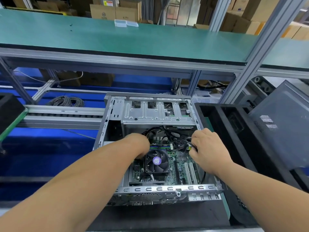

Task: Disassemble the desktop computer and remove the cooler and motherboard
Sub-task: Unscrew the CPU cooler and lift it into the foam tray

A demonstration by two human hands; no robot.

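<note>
Grey steel forms the open computer case (pixel 117 113), lying on its side on the workbench, its green motherboard (pixel 168 171) flat in the bottom. On the board sits the black cooler (pixel 156 162) with a purple sticker on its fan hub. The person's left hand (pixel 137 144) reaches in just beyond the cooler; its fingers are hidden, so I cannot tell their grip. The right hand (pixel 207 148) pinches a black cable (pixel 192 144) near the board's far right corner. A black side panel (pixel 282 121) leans at the right.
</note>
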